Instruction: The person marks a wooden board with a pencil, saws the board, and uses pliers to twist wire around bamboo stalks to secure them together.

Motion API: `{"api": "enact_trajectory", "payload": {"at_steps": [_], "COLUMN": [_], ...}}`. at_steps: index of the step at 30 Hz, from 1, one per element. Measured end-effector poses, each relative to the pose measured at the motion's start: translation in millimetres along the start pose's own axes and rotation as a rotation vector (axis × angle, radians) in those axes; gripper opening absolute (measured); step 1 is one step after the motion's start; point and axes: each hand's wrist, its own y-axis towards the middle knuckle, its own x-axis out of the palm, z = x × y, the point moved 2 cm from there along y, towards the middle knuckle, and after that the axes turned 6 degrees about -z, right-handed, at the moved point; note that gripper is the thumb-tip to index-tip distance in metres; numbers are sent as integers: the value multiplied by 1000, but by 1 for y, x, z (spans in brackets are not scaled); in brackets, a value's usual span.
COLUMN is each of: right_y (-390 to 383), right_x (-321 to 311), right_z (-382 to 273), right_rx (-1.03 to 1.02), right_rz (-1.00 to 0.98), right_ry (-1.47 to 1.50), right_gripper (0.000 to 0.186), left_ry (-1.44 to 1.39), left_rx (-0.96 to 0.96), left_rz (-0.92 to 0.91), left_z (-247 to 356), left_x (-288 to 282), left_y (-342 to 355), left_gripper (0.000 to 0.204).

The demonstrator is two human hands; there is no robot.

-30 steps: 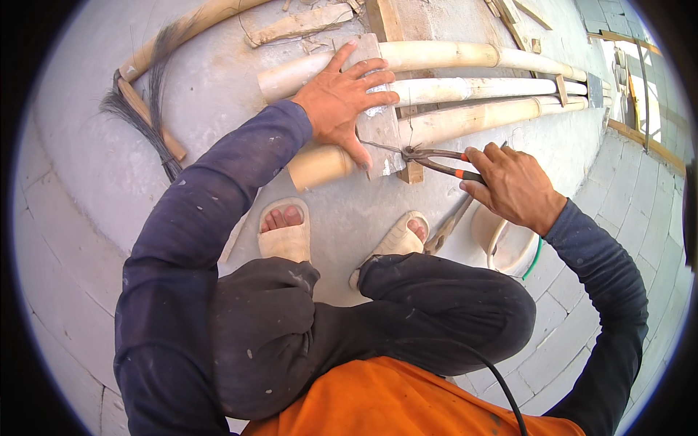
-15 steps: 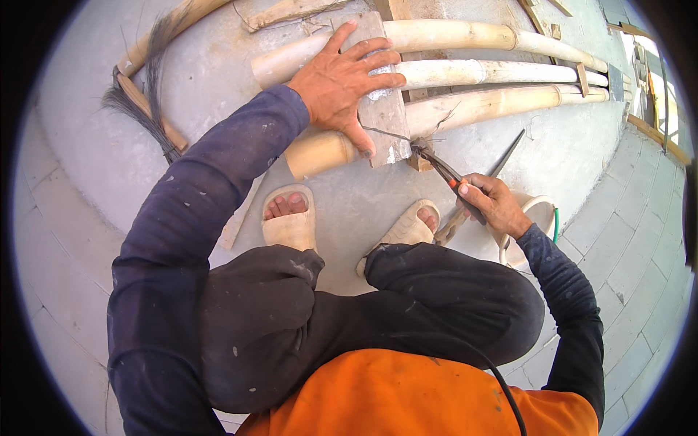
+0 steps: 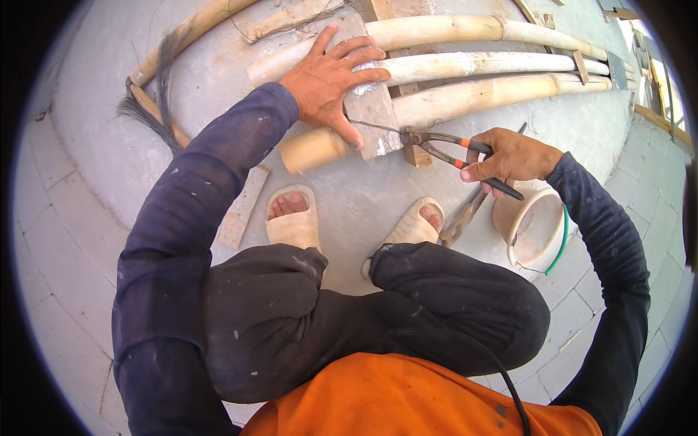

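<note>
Head view: left hand (image 3: 332, 80) presses flat on wooden block (image 3: 372, 102) across bamboo poles (image 3: 465, 65); right hand (image 3: 512, 156) grips pincers (image 3: 443, 145) beside the block, likely twisting tie wire (image 3: 371, 127); next needs steady tightening.

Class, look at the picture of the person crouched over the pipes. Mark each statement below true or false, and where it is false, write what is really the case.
1. The left hand lies flat on a grey board across the pipes. True.
2. The right hand holds a hammer. False: it holds pincers with orange and black handles.
3. The pincers' jaws point toward the board. True.
4. The person is barefoot. False: both feet wear sandals.
5. A bucket lies on its side below the right hand. True.
6. The person's sleeves are white. False: they are dark blue.
</note>
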Motion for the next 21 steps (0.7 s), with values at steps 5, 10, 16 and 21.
{"api": "enact_trajectory", "payload": {"at_steps": [5,10,16,21], "right_y": [9,-20,-45,-35], "right_x": [3,12,-2,6], "right_z": [31,-9,-15,0], "right_rx": [-5,-235,-583,-280], "right_rz": [-170,413,904,534], "right_ry": [197,-680,-1416,-795], "right_gripper": [46,64,58,54], "left_ry": [-21,-27,-11,-11], "left_rx": [20,-12,8,0], "left_rz": [13,-14,31,36], "left_z": [5,1,1,-3], "left_x": [2,2,3,4], "left_y": [8,-5,3,-2], "left_gripper": [130,131,130,130]}}
